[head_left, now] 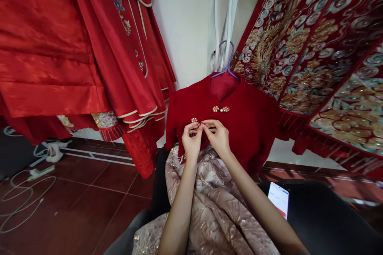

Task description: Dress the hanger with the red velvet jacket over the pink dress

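Observation:
A dark red jacket (248, 115) with a stand collar hangs on a purple hanger (229, 67) in front of me. A jewelled flower clasp (221, 109) sits fastened below the collar. Lower down, my left hand (191, 140) pinches the jacket's front beside a flower-shaped ornament (194, 120). My right hand (218, 137) is closed on the same spot, its fingertips meeting those of the left. Whatever small part lies between the fingertips is hidden. Beneath my forearms, a shiny pinkish-beige patterned cloth (215, 203) spreads over my lap.
Red garments (119, 55) hang at the left, and an embroidered red garment (314, 55) at the right. A phone (279, 200) rests on a black seat (323, 219). Cables (26, 203) and a power strip (41, 172) lie on the tiled floor.

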`<state>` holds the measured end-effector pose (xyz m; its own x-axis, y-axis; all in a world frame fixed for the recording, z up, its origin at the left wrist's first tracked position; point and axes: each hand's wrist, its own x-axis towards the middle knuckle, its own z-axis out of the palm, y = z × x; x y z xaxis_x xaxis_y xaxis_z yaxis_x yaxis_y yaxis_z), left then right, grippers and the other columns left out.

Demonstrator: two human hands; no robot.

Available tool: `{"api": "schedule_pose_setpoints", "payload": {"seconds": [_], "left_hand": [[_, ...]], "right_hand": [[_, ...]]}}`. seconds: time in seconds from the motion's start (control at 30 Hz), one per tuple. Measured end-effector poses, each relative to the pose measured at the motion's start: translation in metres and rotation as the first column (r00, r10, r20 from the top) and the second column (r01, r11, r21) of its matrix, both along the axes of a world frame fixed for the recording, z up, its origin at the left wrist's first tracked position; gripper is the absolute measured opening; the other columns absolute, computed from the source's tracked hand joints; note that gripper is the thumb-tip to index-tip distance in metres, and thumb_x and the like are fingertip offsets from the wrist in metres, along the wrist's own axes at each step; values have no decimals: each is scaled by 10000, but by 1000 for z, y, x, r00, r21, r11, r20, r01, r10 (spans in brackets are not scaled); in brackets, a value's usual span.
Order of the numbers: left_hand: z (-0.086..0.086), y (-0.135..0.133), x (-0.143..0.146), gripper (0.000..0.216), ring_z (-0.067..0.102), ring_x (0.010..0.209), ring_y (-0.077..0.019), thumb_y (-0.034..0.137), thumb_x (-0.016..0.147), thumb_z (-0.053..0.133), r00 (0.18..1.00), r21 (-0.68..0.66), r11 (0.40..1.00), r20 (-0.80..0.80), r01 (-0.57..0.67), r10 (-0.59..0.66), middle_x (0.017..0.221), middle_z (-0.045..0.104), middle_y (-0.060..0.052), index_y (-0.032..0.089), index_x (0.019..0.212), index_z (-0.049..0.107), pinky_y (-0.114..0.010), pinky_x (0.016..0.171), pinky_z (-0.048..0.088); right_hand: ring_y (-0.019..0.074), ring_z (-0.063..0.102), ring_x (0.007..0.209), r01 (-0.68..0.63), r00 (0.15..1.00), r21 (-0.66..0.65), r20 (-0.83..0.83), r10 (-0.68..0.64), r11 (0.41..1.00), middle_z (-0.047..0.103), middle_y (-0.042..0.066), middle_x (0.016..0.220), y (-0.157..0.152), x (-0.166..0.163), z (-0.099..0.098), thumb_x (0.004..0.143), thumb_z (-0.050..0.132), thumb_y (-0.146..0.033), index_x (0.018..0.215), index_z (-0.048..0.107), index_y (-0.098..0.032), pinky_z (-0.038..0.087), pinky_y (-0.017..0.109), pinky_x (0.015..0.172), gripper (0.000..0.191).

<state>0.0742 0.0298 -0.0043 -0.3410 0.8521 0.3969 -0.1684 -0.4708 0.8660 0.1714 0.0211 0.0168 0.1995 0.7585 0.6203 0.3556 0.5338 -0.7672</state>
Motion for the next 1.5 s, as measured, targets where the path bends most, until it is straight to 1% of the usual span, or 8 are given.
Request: {"api": "schedule_pose_setpoints", "payload": {"seconds": [0.37, 0.6, 0.9, 1.13, 1.23, 1.37, 1.43, 1.5], "left_hand": [[2, -2, -2, 272, 601, 712, -118, 341, 796, 667, 989, 48, 998, -141, -37, 44, 1003, 663, -81, 179, 1011, 630, -203, 578, 494], [-3, 2, -9, 224, 636, 766, -139, 347, 819, 648, 977, 72, 995, -195, -69, 82, 999, 702, -83, 189, 971, 694, -242, 666, 536], [-4, 3, -17, 291, 657, 820, -175, 379, 817, 640, 975, 25, 1000, -222, -8, 14, 1000, 699, -98, 160, 1000, 696, -216, 496, 559], [1, -4, -40, 230, 633, 722, -129, 294, 829, 596, 952, -133, 987, -280, 87, -122, 974, 688, -89, 136, 979, 671, -201, 514, 550], [9, -13, -60, 226, 608, 636, -97, 230, 837, 569, 843, -336, 902, -370, 270, -390, 875, 705, -79, 109, 969, 706, -194, 546, 540], [18, -29, -76, 537, 589, 576, -85, 245, 838, 595, 624, -587, 674, -334, 449, -707, 911, 726, -72, 121, 1354, 516, -209, 529, 531], [17, -35, -80, 728, 591, 542, -94, 281, 824, 630, 575, -657, 592, -283, 467, -768, 927, 733, -72, 151, 1477, 337, -223, 505, 527], [14, -35, -82, 847, 581, 494, -103, 305, 801, 667, 586, -695, 581, -279, 425, -761, 902, 735, -74, 165, 1517, 235, -227, 472, 512]], "right_hand": [[157, 652, 764, -16, 999, 19, 33, 16, 1000, 666, 72, 916, 5, 1, 1, 846, 593, -328, 928, 699, -168, 582, 283, 678, 209], [156, 650, 763, -21, 998, 22, 54, 20, 1000, 664, 71, 915, 5, 0, 2, 851, 595, -349, 926, 694, -170, 587, 288, 684, 218], [151, 652, 770, -8, 999, 57, 41, 6, 998, 663, 63, 902, 6, -6, 0, 863, 601, -349, 903, 677, -168, 583, 280, 713, 201], [176, 682, 914, -90, 995, -76, 42, 93, 993, 700, 71, 1009, -13, 9, -15, 933, 478, -339, 1041, 617, -197, 572, 298, 777, 226], [178, 675, 860, -17, 979, -147, 201, 47, 989, 694, 66, 995, -26, 23, -21, 921, 472, -310, 995, 641, -204, 554, 287, 725, 212], [179, 664, 766, 79, 932, -273, 361, 26, 959, 685, 75, 912, -34, 38, -34, 888, 482, -231, 981, 642, -179, 534, 308, 736, 193], [186, 661, 767, 122, 915, -317, 403, 17, 940, 679, 95, 914, -34, 41, -43, 869, 499, -200, 1005, 633, -158, 531, 318, 750, 195], [193, 658, 777, 152, 904, -339, 427, 8, 928, 675, 112, 930, -32, 42, -53, 848, 533, -186, 1023, 624, -144, 530, 325, 755, 201]]}}
